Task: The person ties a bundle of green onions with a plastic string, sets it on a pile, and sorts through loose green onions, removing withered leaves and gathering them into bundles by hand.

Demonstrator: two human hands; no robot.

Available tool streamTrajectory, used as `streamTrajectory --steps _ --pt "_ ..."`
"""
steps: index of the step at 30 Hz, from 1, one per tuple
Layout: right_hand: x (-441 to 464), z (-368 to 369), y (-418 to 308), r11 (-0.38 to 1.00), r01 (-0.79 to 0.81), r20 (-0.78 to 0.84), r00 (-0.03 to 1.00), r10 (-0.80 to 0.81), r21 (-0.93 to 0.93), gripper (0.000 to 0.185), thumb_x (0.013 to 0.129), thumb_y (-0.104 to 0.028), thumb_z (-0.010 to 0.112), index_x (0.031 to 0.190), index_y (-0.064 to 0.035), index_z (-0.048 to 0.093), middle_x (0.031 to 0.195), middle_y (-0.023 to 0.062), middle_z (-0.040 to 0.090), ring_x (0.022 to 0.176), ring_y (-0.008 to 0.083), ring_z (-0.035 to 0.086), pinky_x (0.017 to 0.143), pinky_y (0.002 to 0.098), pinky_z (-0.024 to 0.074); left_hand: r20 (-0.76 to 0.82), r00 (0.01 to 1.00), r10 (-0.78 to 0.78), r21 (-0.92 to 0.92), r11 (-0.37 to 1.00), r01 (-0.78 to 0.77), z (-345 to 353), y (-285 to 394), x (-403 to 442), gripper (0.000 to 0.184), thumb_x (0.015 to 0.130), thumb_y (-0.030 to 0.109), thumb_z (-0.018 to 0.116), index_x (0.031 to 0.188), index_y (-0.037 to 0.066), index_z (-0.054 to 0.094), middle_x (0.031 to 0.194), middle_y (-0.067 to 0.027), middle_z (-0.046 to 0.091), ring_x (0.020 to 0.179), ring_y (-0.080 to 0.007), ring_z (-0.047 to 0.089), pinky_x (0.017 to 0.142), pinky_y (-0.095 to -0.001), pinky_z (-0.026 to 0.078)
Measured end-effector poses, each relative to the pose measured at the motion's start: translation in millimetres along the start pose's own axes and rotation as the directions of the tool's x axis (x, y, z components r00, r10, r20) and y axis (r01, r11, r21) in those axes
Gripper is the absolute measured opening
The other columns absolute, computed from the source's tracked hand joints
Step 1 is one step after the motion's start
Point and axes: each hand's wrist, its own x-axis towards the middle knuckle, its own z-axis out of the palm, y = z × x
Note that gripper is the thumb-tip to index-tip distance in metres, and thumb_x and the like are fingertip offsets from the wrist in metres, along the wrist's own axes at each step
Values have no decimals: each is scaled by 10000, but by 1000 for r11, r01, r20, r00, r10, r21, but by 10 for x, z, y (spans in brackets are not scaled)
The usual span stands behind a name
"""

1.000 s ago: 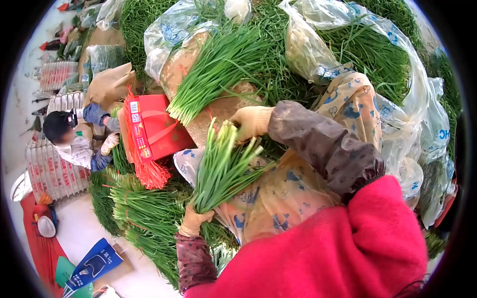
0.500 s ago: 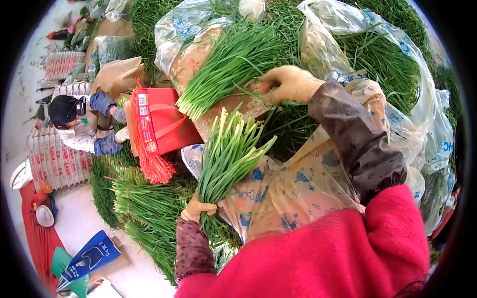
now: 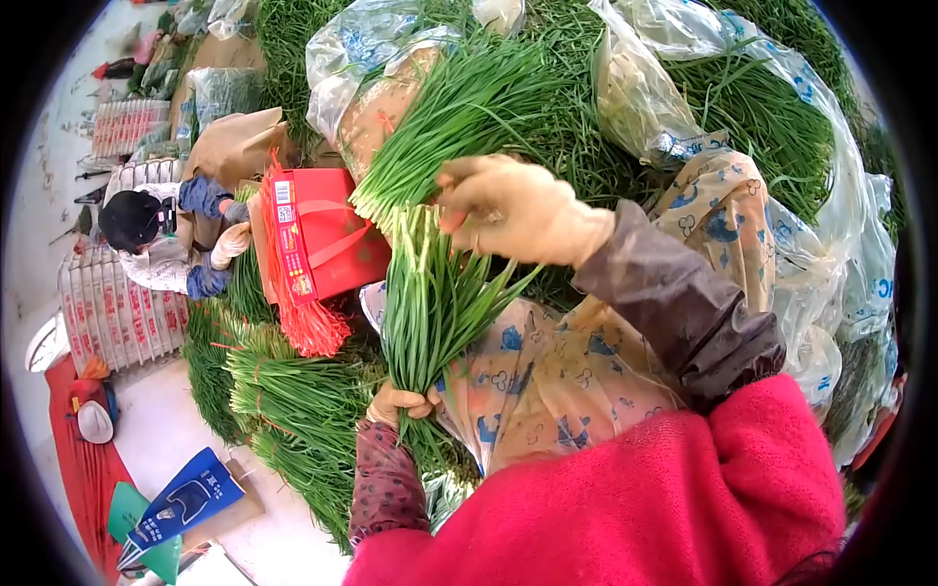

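My left hand [image 3: 399, 402], in a tan glove, is closed around a bunch of garlic chives [image 3: 425, 317] and holds it upright in front of my apron, pale cut ends up. Beside those ends is my gloved right hand [image 3: 518, 210], slightly blurred, its bent fingers apart and nothing visible in them. Whether its fingertips touch the stems I cannot tell. Behind it, a larger pile of garlic chives [image 3: 459, 117] lies on a patterned board [image 3: 391, 98], pale ends toward me. A stained, printed plastic apron [image 3: 567, 366] covers my lap.
A red box [image 3: 327, 234] with red ties [image 3: 313, 330] stands left of the board. Tied chive bundles [image 3: 293, 391] lie below it. Plastic bags of greens [image 3: 752, 127] are at right. Across from me, a person in a black cap [image 3: 132, 220] works. A blue bag [image 3: 186, 498] lies lower left.
My right hand has moved left and slightly down, from beside the pile to the cut ends of the held bunch. The bunch has turned a little more upright in my left hand.
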Motion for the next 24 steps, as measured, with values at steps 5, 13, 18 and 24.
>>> streamTrajectory --steps 5,13,18,24 --pt "-86 335 -102 893 -41 -11 999 40 -449 490 641 -350 810 1009 -56 677 1357 143 433 1217 368 439 953 467 414 -62 997 48 44 998 -45 112 51 21 279 723 103 699 908 -92 624 638 -97 568 398 -131 370 411 -295 272" --pt "-96 595 5 869 -323 210 883 419 -374 441 728 -283 697 1092 -36 666 1463 186 348 1280 393 401 1024 456 401 0 999 -40 24 999 40 -28 71 40 554 668 59 713 1174 -92 544 865 -187 678 434 -151 435 399 -283 318" --pt "-62 617 170 755 -545 37 802 596 -364 288 797 -252 615 992 -65 714 1344 142 502 1108 340 561 961 386 472 58 998 0 -7 1000 1 -24 89 47 536 695 69 687 1188 -87 546 894 -200 678 432 -161 442 401 -286 332" --pt "-107 -195 651 602 -715 -229 691 686 -355 279 813 -255 607 976 -52 707 1110 134 647 917 286 652 831 371 515 -19 1000 3 -12 1000 -3 37 86 17 548 687 94 691 1184 -86 547 890 -200 676 432 -160 448 407 -283 337"
